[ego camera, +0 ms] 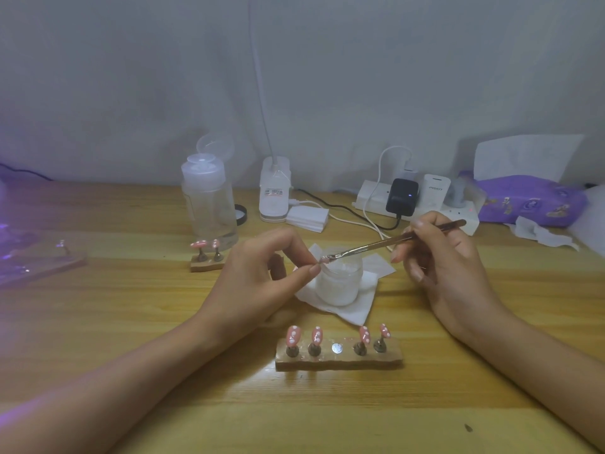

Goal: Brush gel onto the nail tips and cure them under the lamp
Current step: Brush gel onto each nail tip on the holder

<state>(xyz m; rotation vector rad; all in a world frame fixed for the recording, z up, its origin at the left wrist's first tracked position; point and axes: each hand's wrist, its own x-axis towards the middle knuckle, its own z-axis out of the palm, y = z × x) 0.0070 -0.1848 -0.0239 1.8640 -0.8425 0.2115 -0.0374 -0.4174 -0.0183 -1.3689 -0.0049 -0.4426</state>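
1. A person's left hand (262, 276) pinches a small nail tip (322, 261) directly over the open white jar (340, 283). If brush pressure loosens that pinch, the tip would likely drop into the jar below.
2. The bristles meet the tip right at the pinching fingertips, so excess gel could run onto skin instead of staying on the tip.
3. A wooden holder (337, 357), carrying four pink tips and one bare slot, stands just in front of the left wrist, on the person's side. A lowered wrist could knock it over.
4. Left hand: thumb and forefinger are closed on the nail tip and the other fingers are curled. The hand hovers at the jar's left rim.
5. Right hand (448, 257): the fingers wrap the brush (393, 239) in a pen grip. Its handle points up and right, and its bristles reach leftward to the tip.
6. A violet glow shows far to the left of the left hand, but no curing lamp can be made out clearly.
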